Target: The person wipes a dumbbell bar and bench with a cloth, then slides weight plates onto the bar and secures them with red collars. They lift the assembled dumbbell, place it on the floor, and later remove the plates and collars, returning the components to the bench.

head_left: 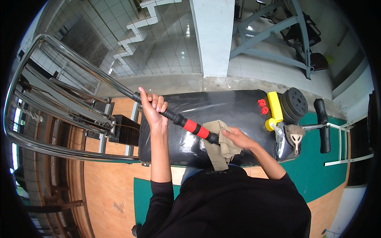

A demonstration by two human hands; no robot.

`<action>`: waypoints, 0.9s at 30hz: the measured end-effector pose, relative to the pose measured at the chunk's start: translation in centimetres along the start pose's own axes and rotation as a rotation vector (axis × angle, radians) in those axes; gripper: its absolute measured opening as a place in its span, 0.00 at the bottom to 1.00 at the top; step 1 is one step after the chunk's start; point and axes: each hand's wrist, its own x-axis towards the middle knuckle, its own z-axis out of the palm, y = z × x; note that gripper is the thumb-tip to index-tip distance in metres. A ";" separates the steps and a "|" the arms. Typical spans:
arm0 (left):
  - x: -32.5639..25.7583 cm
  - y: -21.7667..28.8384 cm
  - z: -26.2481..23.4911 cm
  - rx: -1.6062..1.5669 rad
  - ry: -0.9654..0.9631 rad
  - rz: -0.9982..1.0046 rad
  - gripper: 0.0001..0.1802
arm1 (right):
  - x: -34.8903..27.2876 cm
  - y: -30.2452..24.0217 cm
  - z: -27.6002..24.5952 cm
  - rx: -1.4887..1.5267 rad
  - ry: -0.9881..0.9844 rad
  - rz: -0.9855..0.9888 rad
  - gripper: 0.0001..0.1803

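Weight plates (294, 103) and a bristly paintbrush (295, 139) share the glossy counter (214, 106) while our left hand (152, 108) grips a banded bar (190, 126), our right hand (237, 138) a rumpled cloth (216, 154)

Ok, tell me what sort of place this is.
Most likely a gym or workout room: there is a padded black bench, what look like round dark weight plates stacked on it, and a chromed tubular machine frame to the left.
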 end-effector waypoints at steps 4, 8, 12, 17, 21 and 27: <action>-1.4 -2.2 0.7 0.069 0.003 -0.012 0.24 | 1.0 -0.9 2.3 -0.018 -0.021 -0.073 0.24; -2.9 -3.0 1.4 0.174 0.056 0.043 0.25 | 2.5 0.9 2.9 -0.128 0.075 -0.146 0.23; -4.6 -5.9 0.6 0.182 0.138 0.023 0.25 | 3.3 -1.5 5.5 -0.595 0.286 -0.282 0.23; -3.5 -4.7 -0.6 0.098 0.212 0.011 0.26 | 3.1 -2.1 6.7 -1.090 0.436 -0.596 0.32; -1.4 -1.4 -1.8 0.003 0.191 0.081 0.23 | 2.1 -0.9 4.0 -1.277 0.464 -0.623 0.37; -0.2 1.0 -2.9 0.022 0.202 0.128 0.23 | 0.6 0.4 1.7 -1.327 0.365 -0.640 0.35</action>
